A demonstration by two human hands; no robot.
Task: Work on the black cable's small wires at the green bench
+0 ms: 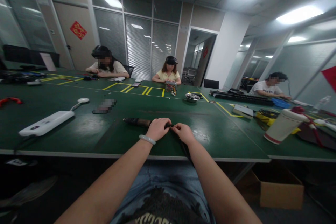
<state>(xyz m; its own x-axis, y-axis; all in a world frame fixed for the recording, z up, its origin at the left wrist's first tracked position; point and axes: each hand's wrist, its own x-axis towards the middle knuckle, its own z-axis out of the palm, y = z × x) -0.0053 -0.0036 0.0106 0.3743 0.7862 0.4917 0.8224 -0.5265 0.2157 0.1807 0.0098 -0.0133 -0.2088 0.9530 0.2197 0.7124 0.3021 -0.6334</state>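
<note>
A dark, pen-shaped electric screwdriver (pixel 136 122) with a brownish barrel and metal tip lies across the table in front of me, its tip to the left. My left hand (pixel 158 129) is closed around its rear end, with a pale bangle on the wrist. Right beside it, my right hand (pixel 184 133) pinches the black cable (pixel 185 148) where it meets the tool's end. The cable runs down past the table edge. My fingertips partly cover the joint, so whether the plug is fully in cannot be seen.
To the left are a white power strip (pixel 47 123) and a blurred-out flat item (pixel 104 106). Beyond my hands stands a metal bowl (pixel 192 97) of small parts. A white cup (pixel 283 126) stands at right. Several people sit across the green table (pixel 86 140).
</note>
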